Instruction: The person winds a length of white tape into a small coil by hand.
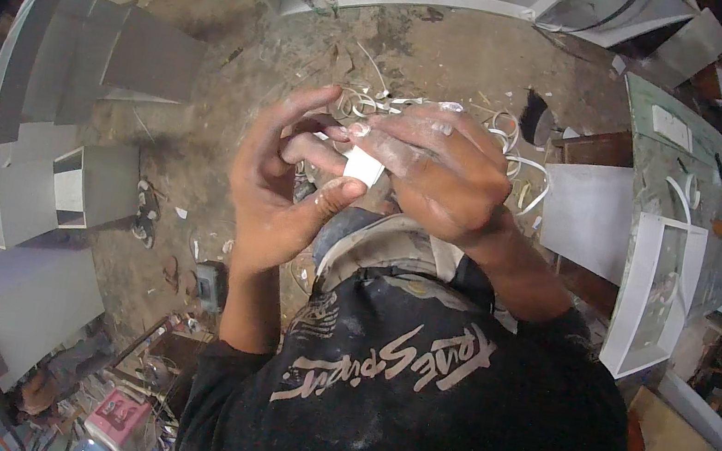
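Observation:
A small flat white piece [363, 168], seemingly cut from sheet or board, is held up in front of my body. My left hand [276, 180] pinches it from the left, with the thumb along its lower edge and the fingers curled behind. From the right, my right hand [449, 169] closes its fingers at the piece's upper edge. Its fingertips are partly hidden, so I cannot tell whether they grip the white piece or something smaller. White dust coats the fingers of both hands.
White strips [531, 181] lie curled on the dusty floor beyond my hands, near a dark brush head [537, 119]. At right stands a workbench [644, 142] with a white rectangular frame [629, 336]. Grey cabinet boxes [110, 188] and panels line the left, with a pink container [119, 418] lower down.

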### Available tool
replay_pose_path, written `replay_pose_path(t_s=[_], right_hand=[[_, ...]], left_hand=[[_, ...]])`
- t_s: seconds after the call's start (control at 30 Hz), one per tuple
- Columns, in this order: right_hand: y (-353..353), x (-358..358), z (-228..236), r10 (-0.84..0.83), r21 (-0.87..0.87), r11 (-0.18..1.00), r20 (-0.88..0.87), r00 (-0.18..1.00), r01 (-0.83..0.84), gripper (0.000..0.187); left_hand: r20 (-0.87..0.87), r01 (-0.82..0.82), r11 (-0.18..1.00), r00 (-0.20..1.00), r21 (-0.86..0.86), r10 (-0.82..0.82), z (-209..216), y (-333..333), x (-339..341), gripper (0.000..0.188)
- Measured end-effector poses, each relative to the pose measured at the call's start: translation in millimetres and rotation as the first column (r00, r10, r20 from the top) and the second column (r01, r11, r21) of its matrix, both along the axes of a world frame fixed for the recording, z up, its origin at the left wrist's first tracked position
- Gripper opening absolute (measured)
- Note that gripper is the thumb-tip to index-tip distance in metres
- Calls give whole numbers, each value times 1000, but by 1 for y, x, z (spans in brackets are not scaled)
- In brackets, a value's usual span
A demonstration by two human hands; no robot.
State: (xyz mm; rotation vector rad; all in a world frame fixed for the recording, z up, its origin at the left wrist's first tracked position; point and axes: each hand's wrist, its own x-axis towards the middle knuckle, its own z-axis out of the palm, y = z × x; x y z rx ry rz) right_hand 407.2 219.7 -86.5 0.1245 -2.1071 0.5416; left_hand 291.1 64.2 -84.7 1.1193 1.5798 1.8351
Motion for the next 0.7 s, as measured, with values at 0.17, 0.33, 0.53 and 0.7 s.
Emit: replay_pose_path(t_s=[0.17, 0.33, 0.53, 0.7], right_hand=[[-3, -5, 0, 20, -312, 950, -2, 1000, -20, 31], [-2, -12, 6, 41, -446, 892, -72, 997, -69, 29], [11, -14, 0, 112, -260, 954, -157, 981, -150, 30], [20, -9, 6, 168, -109, 977, -133, 977, -183, 28]], left_hand=[[22, 52, 982, 998, 183, -57, -14, 15, -8, 63], [246, 136, 991, 960, 9, -134, -23, 19, 5, 54], [344, 251, 968, 910, -11, -232, 0, 26, 4, 49], [682, 388, 914, 639, 115, -357, 0, 26, -3, 55]])
